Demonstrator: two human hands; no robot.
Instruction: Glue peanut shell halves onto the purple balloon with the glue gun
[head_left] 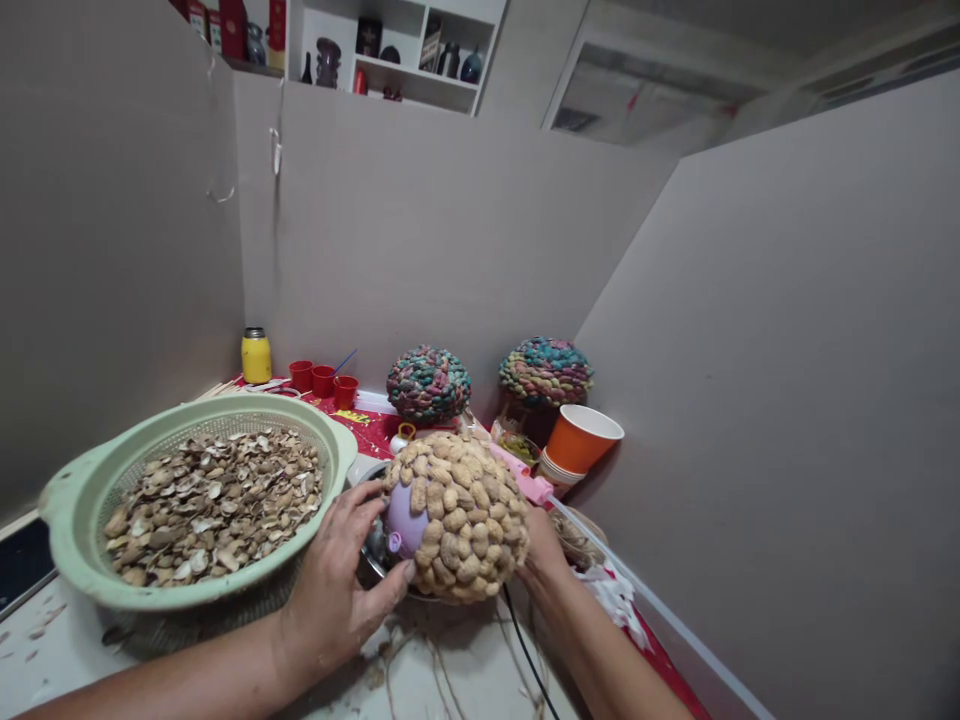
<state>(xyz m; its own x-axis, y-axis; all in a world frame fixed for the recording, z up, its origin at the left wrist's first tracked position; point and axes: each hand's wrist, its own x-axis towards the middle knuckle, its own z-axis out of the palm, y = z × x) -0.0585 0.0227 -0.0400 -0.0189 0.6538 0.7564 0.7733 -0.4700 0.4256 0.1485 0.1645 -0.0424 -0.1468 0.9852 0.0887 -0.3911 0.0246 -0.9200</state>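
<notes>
A lilac balloon (406, 521) covered mostly in peanut shells (469, 515) sits over a metal bowl, its knot and a bare patch facing left. My left hand (349, 570) holds its left side, thumb below the knot and fingers along the upper edge. At the right, my right hand (544, 550) is partly hidden behind the balloon. It is closed round the handle area of a pink glue gun (534, 487), whose back end shows above the wrist. A long translucent glue stick (645, 585) runs from it to the lower right, and a black cord (525, 640) hangs below.
A green colander (64, 510) of broken shells stands left. Behind are red cups (323, 381), a yellow bottle (256, 358) and two colourful shell-covered balls (429, 384). Stacked paper cups (577, 440) and a twine roll (577, 538) sit right. Grey panels (435, 220) enclose the table.
</notes>
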